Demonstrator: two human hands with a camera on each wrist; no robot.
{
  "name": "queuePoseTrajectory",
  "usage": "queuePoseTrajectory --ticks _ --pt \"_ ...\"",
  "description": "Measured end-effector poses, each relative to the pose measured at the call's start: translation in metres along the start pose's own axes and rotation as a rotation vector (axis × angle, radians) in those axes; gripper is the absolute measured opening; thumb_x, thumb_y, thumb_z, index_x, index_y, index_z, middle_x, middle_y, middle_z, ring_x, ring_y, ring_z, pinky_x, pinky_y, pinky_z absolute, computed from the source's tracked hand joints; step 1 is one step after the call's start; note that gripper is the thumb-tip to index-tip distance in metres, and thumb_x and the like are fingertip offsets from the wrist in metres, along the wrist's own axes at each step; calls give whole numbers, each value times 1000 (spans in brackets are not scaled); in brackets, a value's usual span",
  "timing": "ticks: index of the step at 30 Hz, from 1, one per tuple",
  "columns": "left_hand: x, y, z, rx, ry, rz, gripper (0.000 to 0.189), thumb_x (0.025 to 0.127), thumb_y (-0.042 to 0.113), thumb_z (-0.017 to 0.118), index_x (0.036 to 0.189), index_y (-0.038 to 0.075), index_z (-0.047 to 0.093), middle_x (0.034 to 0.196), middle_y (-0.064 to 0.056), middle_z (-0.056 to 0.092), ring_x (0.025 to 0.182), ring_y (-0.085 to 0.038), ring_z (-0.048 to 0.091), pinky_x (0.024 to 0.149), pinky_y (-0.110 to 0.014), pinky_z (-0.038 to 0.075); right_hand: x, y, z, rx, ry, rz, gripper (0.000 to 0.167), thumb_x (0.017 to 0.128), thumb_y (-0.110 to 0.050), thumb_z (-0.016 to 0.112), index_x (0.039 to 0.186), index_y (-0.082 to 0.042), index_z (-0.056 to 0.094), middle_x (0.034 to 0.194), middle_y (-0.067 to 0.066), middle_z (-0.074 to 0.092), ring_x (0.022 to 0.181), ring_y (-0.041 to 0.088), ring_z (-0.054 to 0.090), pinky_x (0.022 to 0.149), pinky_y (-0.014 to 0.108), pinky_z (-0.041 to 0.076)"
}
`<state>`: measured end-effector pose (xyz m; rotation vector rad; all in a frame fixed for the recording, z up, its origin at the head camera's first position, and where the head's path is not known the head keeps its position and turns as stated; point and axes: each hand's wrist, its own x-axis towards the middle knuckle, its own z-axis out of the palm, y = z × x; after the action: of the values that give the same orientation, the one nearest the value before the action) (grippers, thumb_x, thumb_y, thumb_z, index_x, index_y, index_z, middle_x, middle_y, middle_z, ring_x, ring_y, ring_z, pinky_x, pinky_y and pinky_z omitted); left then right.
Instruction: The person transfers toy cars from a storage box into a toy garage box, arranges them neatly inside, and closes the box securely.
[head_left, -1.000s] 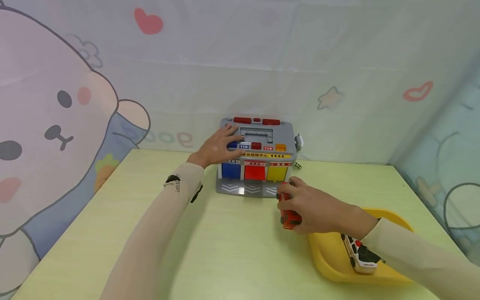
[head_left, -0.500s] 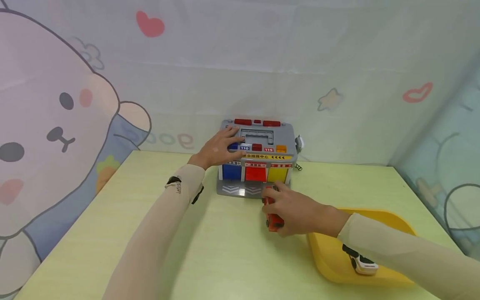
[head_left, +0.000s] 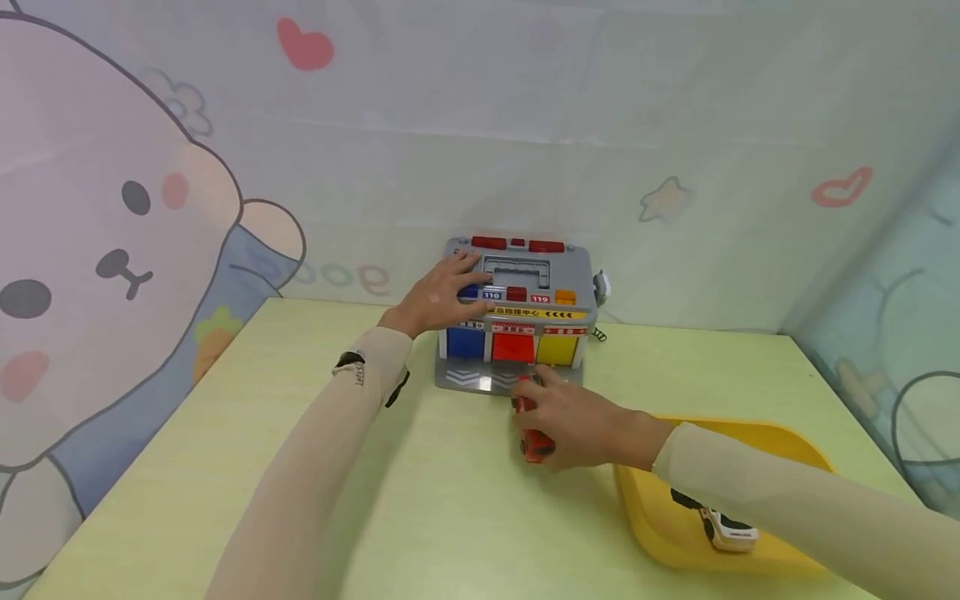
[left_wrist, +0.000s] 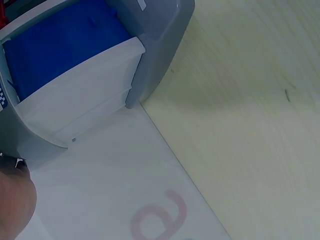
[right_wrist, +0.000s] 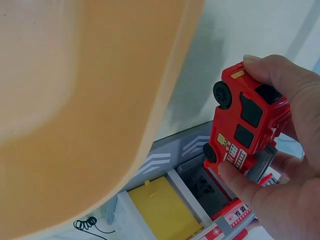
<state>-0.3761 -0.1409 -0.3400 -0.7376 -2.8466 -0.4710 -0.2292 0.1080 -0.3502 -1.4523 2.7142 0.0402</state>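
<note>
A grey toy garage point(head_left: 576, 265) with blue, red and yellow doors stands near the back wall. My left hand point(head_left: 441, 298) rests on the left of its roof, fingers spread. With thumb and fingers, my right hand point(head_left: 577, 423) grips a red toy fire truck point(right_wrist: 245, 120) just in front of the garage's ramp. In the right wrist view the middle bay point(right_wrist: 200, 182) shows a dark interior, its red door point(right_wrist: 227, 207) swung up. The yellow door point(right_wrist: 162, 207) beside it is closed. Part of the truck is hidden behind my fingers in the head view.
A yellow tray point(head_left: 651, 533) sits at the front right, under my right forearm. Inside it is a white toy car point(head_left: 731, 532), partly covered by the sleeve. A black coiled cord point(right_wrist: 86, 223) lies by the garage's right side. A printed cloth point(head_left: 480, 108) hangs behind the table.
My right hand has carried the red fire truck leftward, from near the yellow door to in front of the middle bay. My left hand has stayed on the roof.
</note>
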Motion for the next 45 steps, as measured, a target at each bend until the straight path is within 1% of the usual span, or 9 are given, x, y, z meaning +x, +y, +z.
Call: queuePoseTrajectory --ticks 5,12,14,20,27,35,38,41,45 --pt "-1 0 -1 -9 6 11 64 94 55 56 148 20 52 167 -7 24 157 -27 12 127 -49 13 6 1 4 7 -3 12 31 79 -22 83 108 -20 72 143 9 51 137 51 38 92 48 58" --pt "-1 -1 0 -3 14 21 64 94 54 56 147 20 52 167 -7 24 157 -28 12 127 -49 14 12 0 9 41 -8 37 29 80 -20 83 107 -19 73 145 11 50 138 53 36 92 51 58" --pt "-1 -1 1 2 12 21 64 94 54 56 147 20 52 167 -7 24 157 -27 12 127 -49 13 15 0 11 42 -8 39 29 80 -20 83 107 -19 73 145 12 50 138 52 36 91 51 58" --pt "-2 -1 1 -1 16 15 63 94 54 56 147 20 53 166 -7 25 157 -27 13 127 -48 14 24 0 15 22 -27 57 33 80 -22 83 111 -21 73 147 10 48 134 40 40 88 44 59" --pt "-3 -2 1 -6 23 18 63 94 54 56 147 20 53 166 -7 25 157 -27 13 127 -47 13 34 3 21 -11 -68 87 35 79 -25 84 113 -22 73 149 9 47 132 36 41 90 43 58" --pt "-4 -1 2 -19 35 37 62 94 53 56 146 19 53 166 -7 26 157 -27 13 128 -46 11 43 5 28 -85 -36 113 41 80 -28 84 119 -20 73 146 9 49 128 37 46 91 44 59" --pt "-3 -1 2 -21 39 39 62 94 52 57 146 19 54 166 -7 27 157 -27 14 127 -46 11 46 7 31 -96 -18 122 42 81 -28 84 121 -20 72 146 10 48 126 37 49 91 44 59" --pt "-3 -1 2 -17 37 38 63 94 53 57 146 19 53 166 -7 27 157 -27 14 127 -46 12 48 10 32 -92 -1 128 42 81 -26 83 121 -19 72 145 11 49 121 36 53 91 43 59" --pt "-4 -2 1 -19 30 33 63 94 53 57 147 19 53 166 -7 26 157 -26 13 127 -46 12 51 15 33 -111 22 114 43 81 -27 83 121 -17 71 142 12 52 113 32 59 92 41 58"
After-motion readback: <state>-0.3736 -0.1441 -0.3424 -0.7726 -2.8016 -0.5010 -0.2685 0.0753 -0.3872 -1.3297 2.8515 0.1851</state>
